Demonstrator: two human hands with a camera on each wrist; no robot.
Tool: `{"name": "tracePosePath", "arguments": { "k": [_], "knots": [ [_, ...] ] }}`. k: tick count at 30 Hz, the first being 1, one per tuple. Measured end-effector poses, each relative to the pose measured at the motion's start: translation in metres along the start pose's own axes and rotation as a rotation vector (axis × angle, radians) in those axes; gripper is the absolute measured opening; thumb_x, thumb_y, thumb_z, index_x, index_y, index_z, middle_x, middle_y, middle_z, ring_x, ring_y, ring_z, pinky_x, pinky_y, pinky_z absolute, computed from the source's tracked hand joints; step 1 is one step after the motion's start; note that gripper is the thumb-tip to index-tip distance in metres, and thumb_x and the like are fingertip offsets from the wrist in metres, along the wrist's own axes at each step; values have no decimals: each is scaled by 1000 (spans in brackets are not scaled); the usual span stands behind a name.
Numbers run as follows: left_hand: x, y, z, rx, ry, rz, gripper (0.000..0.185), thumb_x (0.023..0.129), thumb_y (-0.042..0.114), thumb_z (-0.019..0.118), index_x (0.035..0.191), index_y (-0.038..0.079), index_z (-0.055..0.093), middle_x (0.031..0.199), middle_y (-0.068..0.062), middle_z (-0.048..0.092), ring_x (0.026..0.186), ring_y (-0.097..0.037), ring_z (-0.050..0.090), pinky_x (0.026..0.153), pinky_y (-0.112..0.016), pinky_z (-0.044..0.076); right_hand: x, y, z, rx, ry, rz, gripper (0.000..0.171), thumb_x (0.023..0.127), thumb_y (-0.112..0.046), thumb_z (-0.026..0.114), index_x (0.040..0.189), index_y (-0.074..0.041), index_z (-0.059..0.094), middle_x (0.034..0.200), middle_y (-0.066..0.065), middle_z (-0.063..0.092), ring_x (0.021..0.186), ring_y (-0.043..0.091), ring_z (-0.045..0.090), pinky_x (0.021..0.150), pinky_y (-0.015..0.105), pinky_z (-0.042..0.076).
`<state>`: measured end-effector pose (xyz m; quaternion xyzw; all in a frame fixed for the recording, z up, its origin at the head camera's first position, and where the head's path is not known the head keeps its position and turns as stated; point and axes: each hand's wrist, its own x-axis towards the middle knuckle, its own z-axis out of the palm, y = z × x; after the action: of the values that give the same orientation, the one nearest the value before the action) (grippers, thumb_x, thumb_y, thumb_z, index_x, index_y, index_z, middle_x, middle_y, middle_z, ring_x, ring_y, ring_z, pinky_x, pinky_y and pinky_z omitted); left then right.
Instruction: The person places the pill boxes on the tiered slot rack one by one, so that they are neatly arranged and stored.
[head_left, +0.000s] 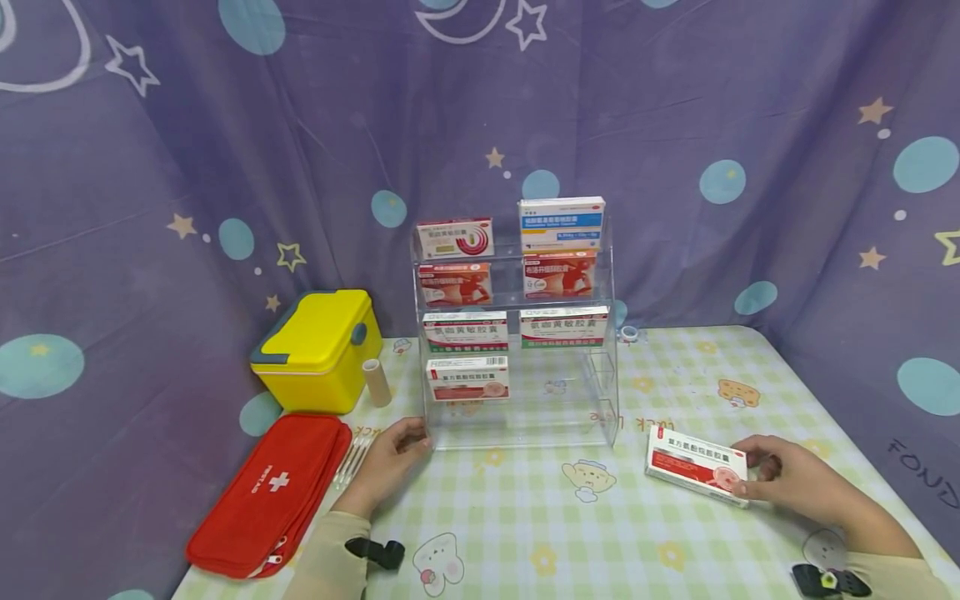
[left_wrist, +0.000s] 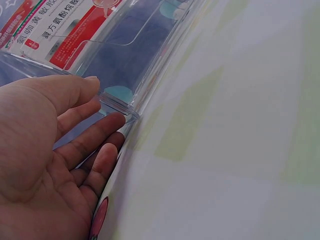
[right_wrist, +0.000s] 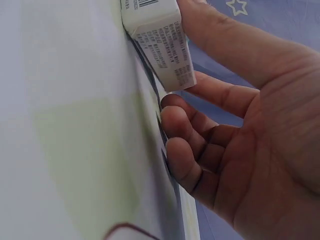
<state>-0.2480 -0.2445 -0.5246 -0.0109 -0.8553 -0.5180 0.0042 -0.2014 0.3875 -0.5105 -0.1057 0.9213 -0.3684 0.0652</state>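
My right hand [head_left: 795,479] holds a white-and-red medicine box [head_left: 697,465] by its right end, thumb on the near face and fingers behind. In the right wrist view the box's printed end [right_wrist: 167,55] tilts just above the cloth, and the other fingers curl loosely below it. At the left stands a clear tiered display rack [head_left: 555,433] with several medicine boxes on its steps. A matching white-and-red box [head_left: 468,379] sits at the left of the lowest filled tier. Beside the rack's lower left corner rests my left hand [head_left: 390,462], its loosely bent fingertips [left_wrist: 116,120] against the clear plastic.
Left of the rack are a yellow box with a lid [head_left: 315,350], a beige roll [head_left: 377,383], a red first-aid pouch [head_left: 262,500] and cotton swabs [head_left: 352,462]. A small tape roll [head_left: 628,334] lies behind right. A checked cloth [head_left: 510,533] covers the table.
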Motion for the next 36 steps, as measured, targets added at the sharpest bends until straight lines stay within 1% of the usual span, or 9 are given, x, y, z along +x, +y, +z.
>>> {"name": "tracePosePath", "arguments": {
  "k": [5,7,11,13,15,18,21,29,36],
  "knots": [
    [0,-1,0,8,1,23,36,100,20,73,134,10,68,122,-3,71,116,-23,63,106,-51,48,1,-1,0,81,3,-15,66,82,-28,91,132,1,59,88,6,63,72,13,57,60,29,47],
    [1,-1,0,9,0,32,36,100,20,73,134,10,68,122,-4,72,116,-23,64,106,-51,48,1,-2,0,104,10,-14,66,82,-27,91,132,1,59,88,6,63,71,14,58,59,29,48],
    [1,-1,0,8,0,32,35,100,20,73,134,10,68,122,-4,72,115,-22,64,106,-50,48,1,-4,0,49,63,3,62,85,-33,89,132,-3,61,95,6,66,69,12,58,58,29,46],
    [1,-1,0,10,0,26,36,100,21,73,134,11,68,122,-3,71,115,-22,64,106,-50,48,1,-6,-1,6,100,17,59,87,-37,86,133,-5,65,94,4,66,68,11,56,58,27,45],
    [1,-1,0,10,-2,24,36,100,22,73,135,11,67,123,-3,71,116,-22,64,106,-50,48,0,-7,-3,-13,121,13,56,91,-37,83,134,-6,66,87,2,68,67,10,56,57,27,44],
    [1,-1,0,-3,-3,19,37,100,21,73,135,11,67,124,-3,71,117,-22,63,106,-50,48,0,-7,-4,-15,151,-2,50,94,-35,80,133,-6,68,82,-3,71,70,8,59,60,26,43],
    [1,-1,0,-16,-4,24,37,100,22,74,135,11,67,124,-4,71,117,-22,63,106,-50,48,0,-6,-4,-3,161,-28,44,98,-32,77,131,-5,69,88,-4,74,76,7,65,63,26,45],
    [1,-1,0,-14,2,33,36,100,22,74,134,10,68,123,-4,71,116,-22,63,105,-49,48,3,-7,-5,90,148,8,45,103,-33,70,134,-1,65,103,5,75,80,10,69,65,27,52],
    [1,-2,0,-10,3,31,37,99,21,74,134,10,68,122,-4,71,116,-22,63,105,-50,48,2,-6,-5,58,218,-17,40,103,-31,70,131,-3,67,97,3,76,76,13,69,64,27,51]
  ]
}}
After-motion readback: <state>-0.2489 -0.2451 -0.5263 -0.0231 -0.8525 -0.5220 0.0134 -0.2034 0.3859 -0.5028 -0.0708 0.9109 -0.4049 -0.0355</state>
